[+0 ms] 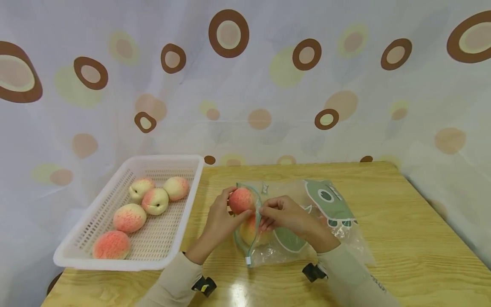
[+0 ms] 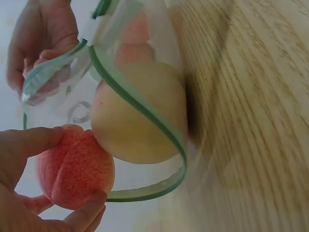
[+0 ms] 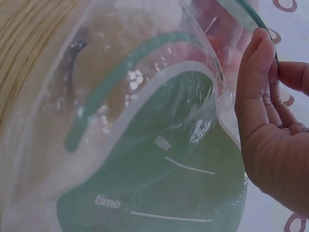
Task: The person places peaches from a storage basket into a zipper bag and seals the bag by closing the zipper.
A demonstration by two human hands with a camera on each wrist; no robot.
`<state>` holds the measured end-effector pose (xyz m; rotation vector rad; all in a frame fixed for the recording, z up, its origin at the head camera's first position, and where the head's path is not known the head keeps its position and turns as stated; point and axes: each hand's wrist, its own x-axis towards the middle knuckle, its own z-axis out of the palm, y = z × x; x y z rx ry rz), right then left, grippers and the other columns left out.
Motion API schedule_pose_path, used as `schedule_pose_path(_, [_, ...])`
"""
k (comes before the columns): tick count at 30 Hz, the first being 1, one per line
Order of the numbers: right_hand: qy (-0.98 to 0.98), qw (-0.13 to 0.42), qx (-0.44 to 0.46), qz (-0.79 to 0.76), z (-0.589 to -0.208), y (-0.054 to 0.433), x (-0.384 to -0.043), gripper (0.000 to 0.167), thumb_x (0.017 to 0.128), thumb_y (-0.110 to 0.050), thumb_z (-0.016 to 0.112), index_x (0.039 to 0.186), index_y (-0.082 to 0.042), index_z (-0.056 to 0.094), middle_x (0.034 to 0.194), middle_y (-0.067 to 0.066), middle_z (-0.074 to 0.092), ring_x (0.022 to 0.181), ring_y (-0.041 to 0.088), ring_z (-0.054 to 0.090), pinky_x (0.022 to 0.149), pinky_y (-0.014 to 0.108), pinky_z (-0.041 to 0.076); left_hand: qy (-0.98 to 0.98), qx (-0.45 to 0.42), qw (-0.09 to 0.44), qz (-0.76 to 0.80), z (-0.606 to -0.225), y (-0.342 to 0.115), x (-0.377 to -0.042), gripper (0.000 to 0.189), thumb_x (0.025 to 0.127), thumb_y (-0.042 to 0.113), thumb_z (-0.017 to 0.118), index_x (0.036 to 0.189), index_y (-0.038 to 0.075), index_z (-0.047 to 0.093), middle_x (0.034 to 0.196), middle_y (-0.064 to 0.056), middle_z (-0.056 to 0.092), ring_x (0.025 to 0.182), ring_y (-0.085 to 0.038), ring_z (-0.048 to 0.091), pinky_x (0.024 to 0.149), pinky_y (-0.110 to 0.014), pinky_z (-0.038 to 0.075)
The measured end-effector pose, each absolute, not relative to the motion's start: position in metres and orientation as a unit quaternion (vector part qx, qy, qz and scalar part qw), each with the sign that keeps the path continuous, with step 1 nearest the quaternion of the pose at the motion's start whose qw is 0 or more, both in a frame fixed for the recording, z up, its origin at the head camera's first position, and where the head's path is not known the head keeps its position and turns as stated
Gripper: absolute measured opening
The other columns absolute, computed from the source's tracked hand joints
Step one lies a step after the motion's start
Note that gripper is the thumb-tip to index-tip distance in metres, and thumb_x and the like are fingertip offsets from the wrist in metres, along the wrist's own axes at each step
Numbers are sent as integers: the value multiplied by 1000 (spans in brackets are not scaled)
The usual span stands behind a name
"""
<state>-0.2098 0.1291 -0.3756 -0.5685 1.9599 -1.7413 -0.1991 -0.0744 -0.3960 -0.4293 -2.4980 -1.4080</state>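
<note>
Left hand (image 1: 220, 218) curls around a round red peach (image 1: 241, 201) at eleven o'clock in the mouth of a clear plastic bag (image 1: 268, 255); right hand (image 1: 287, 214) pinches its green rim (image 2: 140, 107) at two.

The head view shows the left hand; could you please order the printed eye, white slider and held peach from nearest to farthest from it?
1. Held peach, in left hand.
2. White slider, near corner of bag.
3. Printed eye, bag's right side.

Bagged peach (image 3: 99, 72) hazy, partly hidden
</note>
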Motion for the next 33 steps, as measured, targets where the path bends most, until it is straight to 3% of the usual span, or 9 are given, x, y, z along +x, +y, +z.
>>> schedule_pose_path(7, [703,228,-208,-641,-375,131,-210,21,97,-11,52,86,4,62,72,3,66,65,13,67,62,24,56,-856,-126,82,-494,-400,-68,-211,67,84,23,75,136,-4,42,118,-22,52,92,-26,55,69,-29,51])
schedule_pose_path(17, [693,233,-224,-644,-378,128,-211,23,98,-15,54,88,3,63,74,3,67,67,12,66,63,24,55,-893,-38,65,-443,-405,-61,-219,71,83,35,73,138,1,41,125,-25,43,95,-36,58,77,-45,53])
schedule_pose_path(23, [689,235,-211,-652,-380,126,-210,21,97,-13,53,87,4,62,73,3,67,65,12,66,61,23,55,-902,-26,46,-428,-407,-59,-220,74,85,40,70,140,2,39,130,-26,40,97,-38,58,77,-44,53])
schedule_pose_path(28, [692,231,-204,-653,-381,124,-210,22,97,-14,54,88,4,62,73,3,66,65,12,65,62,23,55,-906,-35,34,-421,-411,-60,-222,77,87,44,65,142,-2,37,128,-28,42,97,-40,57,75,-46,53])
schedule_pose_path(33, [701,223,-206,-646,-380,124,-210,24,98,-14,52,92,7,62,76,2,65,67,12,63,64,23,54,-907,-68,23,-414,-416,-63,-226,64,92,38,61,134,-8,44,111,-23,56,87,-32,61,66,-37,54])
